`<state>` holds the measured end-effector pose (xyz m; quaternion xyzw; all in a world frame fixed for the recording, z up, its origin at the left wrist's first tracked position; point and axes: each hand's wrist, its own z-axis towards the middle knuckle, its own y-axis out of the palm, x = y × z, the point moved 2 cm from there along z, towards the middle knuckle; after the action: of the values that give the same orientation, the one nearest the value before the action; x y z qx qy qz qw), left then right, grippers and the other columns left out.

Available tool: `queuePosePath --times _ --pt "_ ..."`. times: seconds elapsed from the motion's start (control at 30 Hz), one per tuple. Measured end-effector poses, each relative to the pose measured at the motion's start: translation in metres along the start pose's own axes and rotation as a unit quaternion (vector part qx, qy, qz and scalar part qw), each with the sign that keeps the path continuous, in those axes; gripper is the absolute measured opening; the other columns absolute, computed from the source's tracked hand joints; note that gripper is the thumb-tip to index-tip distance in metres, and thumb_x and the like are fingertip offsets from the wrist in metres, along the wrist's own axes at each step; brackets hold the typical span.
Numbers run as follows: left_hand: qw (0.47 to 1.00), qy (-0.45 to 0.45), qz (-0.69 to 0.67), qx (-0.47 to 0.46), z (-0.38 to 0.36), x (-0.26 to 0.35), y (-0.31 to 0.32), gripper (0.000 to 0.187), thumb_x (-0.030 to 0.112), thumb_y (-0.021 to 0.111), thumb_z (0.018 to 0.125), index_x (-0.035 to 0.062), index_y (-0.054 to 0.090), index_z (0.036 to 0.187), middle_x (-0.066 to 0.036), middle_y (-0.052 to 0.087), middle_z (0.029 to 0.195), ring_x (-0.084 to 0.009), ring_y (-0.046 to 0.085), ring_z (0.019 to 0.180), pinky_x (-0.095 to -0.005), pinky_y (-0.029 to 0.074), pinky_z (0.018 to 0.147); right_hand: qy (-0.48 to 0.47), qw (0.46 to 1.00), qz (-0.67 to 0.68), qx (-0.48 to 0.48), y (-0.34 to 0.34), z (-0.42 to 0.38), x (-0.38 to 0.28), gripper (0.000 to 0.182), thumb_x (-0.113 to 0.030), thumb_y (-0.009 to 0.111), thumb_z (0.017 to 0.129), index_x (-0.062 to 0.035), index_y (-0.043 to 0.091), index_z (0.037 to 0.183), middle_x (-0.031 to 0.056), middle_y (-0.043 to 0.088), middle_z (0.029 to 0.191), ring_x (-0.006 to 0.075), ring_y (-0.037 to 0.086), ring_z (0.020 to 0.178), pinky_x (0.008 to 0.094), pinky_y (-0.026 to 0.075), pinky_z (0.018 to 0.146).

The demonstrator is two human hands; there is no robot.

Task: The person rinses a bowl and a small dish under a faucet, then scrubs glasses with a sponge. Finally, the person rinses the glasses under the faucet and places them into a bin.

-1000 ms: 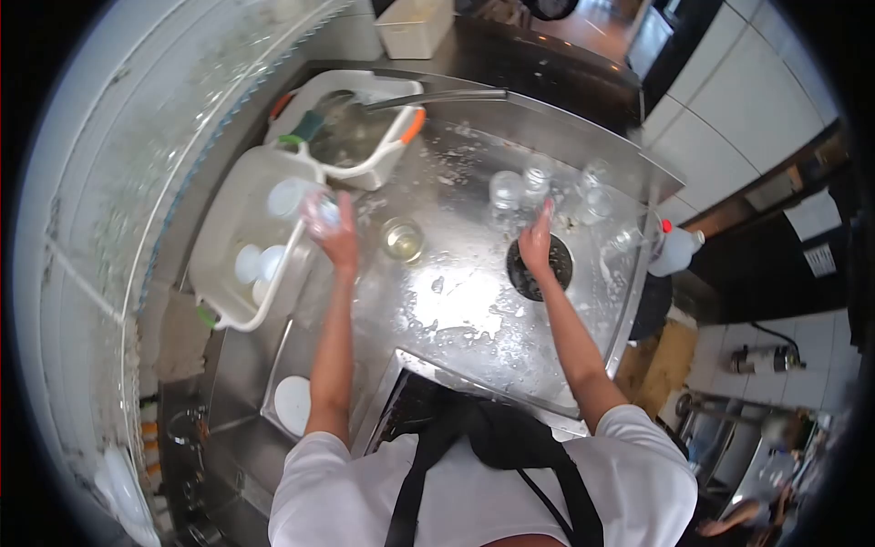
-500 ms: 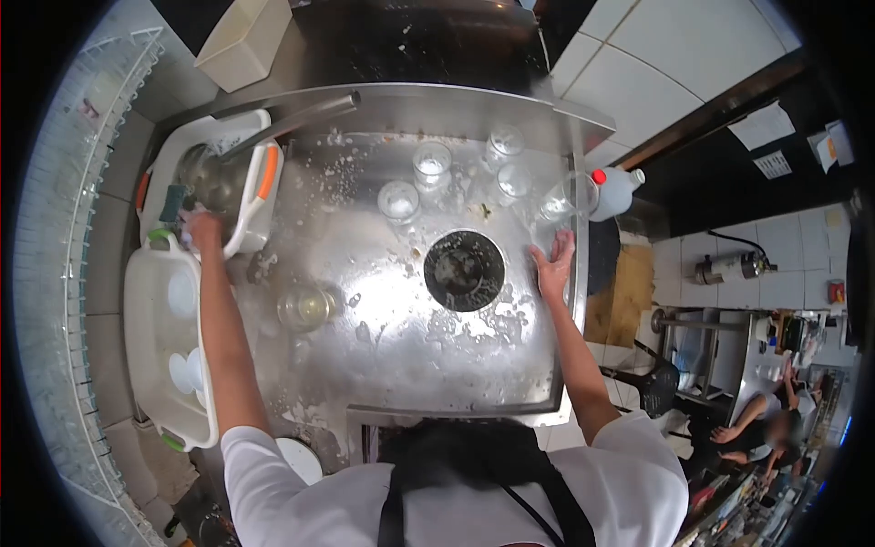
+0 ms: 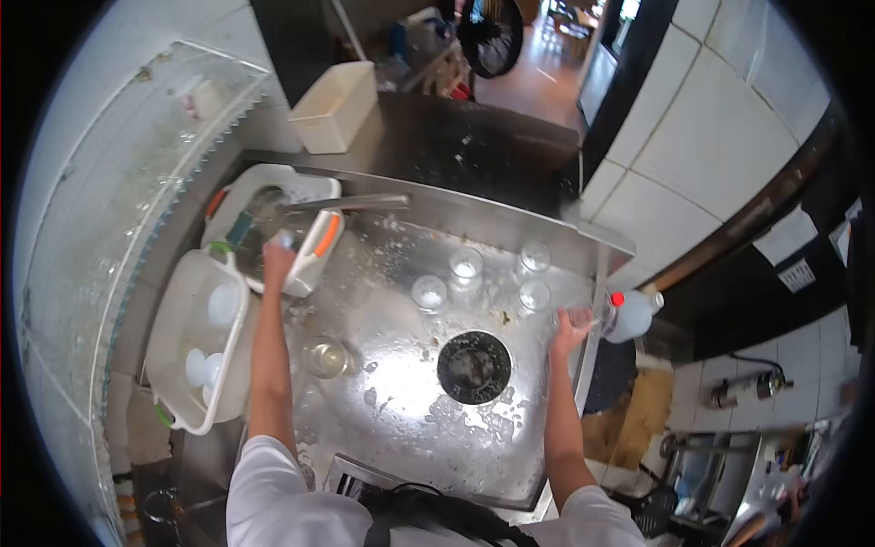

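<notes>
A wet steel sink basin point(image 3: 410, 401) is seen from above. The left hand point(image 3: 276, 260), at ten o'clock, is closed around a small glass point(image 3: 283, 240) held over the white wash tub point(image 3: 239, 193) under the faucet point(image 3: 351, 202). The right hand point(image 3: 571, 330), at three o'clock, is curled around a clear glass point(image 3: 583, 318) at the basin's right edge. Both glasses are judged light, slippery when wet and fragile, best gripped around the side wall. Four upturned glasses point(image 3: 466, 267) stand at twelve o'clock, above one round drain point(image 3: 473, 366). One more glass point(image 3: 324, 356) sits at nine o'clock. One white bottle point(image 3: 631, 314) with a red cap stands beside the right hand.
</notes>
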<state>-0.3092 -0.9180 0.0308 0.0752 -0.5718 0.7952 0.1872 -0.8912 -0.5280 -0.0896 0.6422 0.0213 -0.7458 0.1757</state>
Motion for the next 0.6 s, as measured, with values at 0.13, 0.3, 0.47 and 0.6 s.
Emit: queuePosePath --times 0.13,0.3,0.47,0.6 --pt "0.94 0.153 -0.218 0.214 -0.106 0.171 -0.113 0.036 0.007 0.063 0.075 0.0003 0.061 0.11 -0.02 0.062 0.103 -0.0351 0.059 0.097 -0.0437 0.046 0.087 0.184 0.974 0.113 -0.075 -0.053 -0.034 0.004 0.067 -0.021 0.067 0.083 0.0003 0.035 0.138 0.0084 0.058 0.108 0.0194 0.058 0.099 0.0326 0.048 0.085" --pt "0.887 0.344 -0.3 0.064 -0.269 0.276 -0.129 0.039 0.003 0.067 0.073 0.0036 0.061 0.111 -0.016 0.062 0.114 -0.0314 0.061 0.105 -0.0405 0.05 0.09 0.14 0.961 0.0 -0.239 -0.111 -0.14 -0.054 0.086 -0.034 0.074 0.073 0.0011 0.034 0.141 0.0105 0.058 0.111 0.0168 0.059 0.094 0.0313 0.051 0.081" --pt "0.881 0.187 -0.418 -0.124 -0.378 0.295 -0.106 0.041 0.025 0.075 0.074 0.011 0.061 0.109 -0.009 0.061 0.114 -0.0318 0.061 0.1 -0.0389 0.05 0.086 0.374 0.805 0.14 -0.438 -0.104 -0.283 -0.108 0.08 -0.024 0.069 0.07 0.0008 0.035 0.138 0.0119 0.058 0.1 0.0271 0.064 0.076 0.0394 0.057 0.07" --pt "0.909 0.117 -0.301 -0.263 -0.402 0.257 -0.134 0.045 0.038 0.072 0.078 0.0081 0.063 0.11 -0.016 0.063 0.105 -0.0361 0.061 0.094 -0.0416 0.051 0.083 0.335 0.74 0.082 -0.577 -0.086 -0.325 -0.13 0.068 -0.022 0.072 0.07 -0.002 0.042 0.127 0.016 0.06 0.095 0.0302 0.065 0.078 0.0398 0.056 0.068"
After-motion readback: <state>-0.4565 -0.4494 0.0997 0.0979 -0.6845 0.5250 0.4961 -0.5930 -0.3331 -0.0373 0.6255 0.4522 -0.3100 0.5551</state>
